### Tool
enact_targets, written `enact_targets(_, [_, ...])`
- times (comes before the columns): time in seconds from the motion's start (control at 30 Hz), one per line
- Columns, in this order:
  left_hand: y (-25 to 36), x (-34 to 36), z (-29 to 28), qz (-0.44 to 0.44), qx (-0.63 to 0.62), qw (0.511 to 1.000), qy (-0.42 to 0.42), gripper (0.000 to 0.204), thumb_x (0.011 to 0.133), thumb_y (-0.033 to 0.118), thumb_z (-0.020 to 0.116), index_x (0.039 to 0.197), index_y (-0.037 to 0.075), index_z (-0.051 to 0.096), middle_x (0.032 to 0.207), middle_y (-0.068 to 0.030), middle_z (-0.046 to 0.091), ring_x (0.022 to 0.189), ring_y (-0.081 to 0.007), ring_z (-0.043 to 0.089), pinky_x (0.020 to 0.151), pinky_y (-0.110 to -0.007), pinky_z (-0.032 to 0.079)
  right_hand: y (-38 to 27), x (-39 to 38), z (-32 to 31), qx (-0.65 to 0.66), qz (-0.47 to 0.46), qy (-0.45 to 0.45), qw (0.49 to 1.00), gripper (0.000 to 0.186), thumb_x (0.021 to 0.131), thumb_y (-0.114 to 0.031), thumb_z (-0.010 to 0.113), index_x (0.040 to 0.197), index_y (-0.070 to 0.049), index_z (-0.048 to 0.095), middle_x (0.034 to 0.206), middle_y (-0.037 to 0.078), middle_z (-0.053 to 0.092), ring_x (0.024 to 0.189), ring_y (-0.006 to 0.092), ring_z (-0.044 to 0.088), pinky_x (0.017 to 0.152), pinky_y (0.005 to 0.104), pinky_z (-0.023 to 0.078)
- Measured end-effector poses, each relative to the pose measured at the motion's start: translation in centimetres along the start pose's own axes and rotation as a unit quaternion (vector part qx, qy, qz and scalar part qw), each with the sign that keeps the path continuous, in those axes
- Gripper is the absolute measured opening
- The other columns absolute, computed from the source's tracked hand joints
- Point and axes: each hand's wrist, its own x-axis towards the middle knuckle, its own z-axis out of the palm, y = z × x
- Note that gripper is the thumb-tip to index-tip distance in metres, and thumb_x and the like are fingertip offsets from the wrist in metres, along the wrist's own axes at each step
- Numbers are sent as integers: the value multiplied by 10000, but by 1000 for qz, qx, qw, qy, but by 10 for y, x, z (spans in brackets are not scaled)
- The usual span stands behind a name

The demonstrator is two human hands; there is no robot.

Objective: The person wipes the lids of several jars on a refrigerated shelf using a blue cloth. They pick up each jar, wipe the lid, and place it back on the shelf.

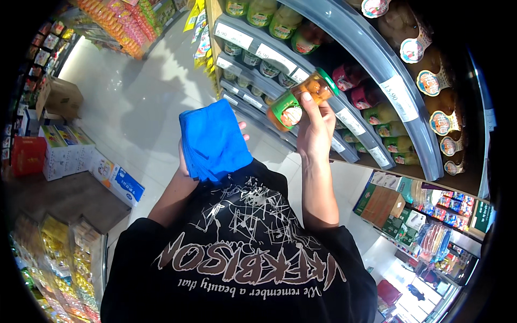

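In the head view my left hand (242, 134) is mostly behind a folded stack of bright blue cloth (214, 140) that it holds, with some fingertips showing past the right edge. My right hand (315, 124) grips a glass jar (285, 112) of orange-brown fruit with a green lid and a green label, thumb across its upper part. The jar is tilted, held a little to the right of the cloth, in front of a curved shelf rack (318, 16) of similar jars.
Rows of lidded jars (258, 16) and cups (447, 124) fill the shelves. Cardboard boxes (59, 94) stand on the left beside white cartons (70, 156). Packaged snacks (54, 242) lie at lower left. A tiled floor (118, 70) runs between displays; more goods (452, 210) are at right.
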Motion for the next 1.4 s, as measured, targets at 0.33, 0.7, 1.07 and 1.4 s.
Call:
enact_targets(0.33, [-6, 1, -10, -8, -6, 1000, -6, 886, 948, 668, 422, 1593, 106, 188, 1562, -258, 320, 1380, -482, 392, 1096, -672, 341, -30, 49, -16, -421, -369, -76, 825, 586, 708, -21, 823, 1242, 1, 583, 1337, 182, 593, 1262, 274, 545, 1074, 392, 420])
enact_targets(0.7, [-4, -2, -7, 36, 6, 999, -31, 994, 895, 708, 479, 1602, 102, 130, 1549, -308, 296, 1351, -518, 413, 1069, -695, 355, -24, 74, -22, -460, -350, 48, 814, 637, 754, 44, 812, 1301, 38, 485, 1215, 111, 552, 1091, 215, 611, 941, 334, 499])
enact_targets(1.07, [2, 1, -14, 42, -4, 998, -38, 984, 904, 703, 473, 1600, 94, 135, 1570, -244, 306, 1324, -536, 433, 1046, -683, 394, -27, 87, -11, -619, -468, 132, 617, 722, 765, -186, 846, 1295, 92, 444, 1228, 296, 537, 1124, 479, 509, 984, 506, 410])
enact_targets(1.4, [11, -2, -25, 37, -40, 997, -47, 958, 909, 741, 432, 1596, 125, 175, 1537, -355, 281, 1342, -548, 407, 1065, -658, 392, -25, 91, -4, -659, -378, 178, 625, 638, 785, -182, 827, 1292, 35, 506, 1129, 264, 579, 1041, 445, 558, 906, 478, 452])
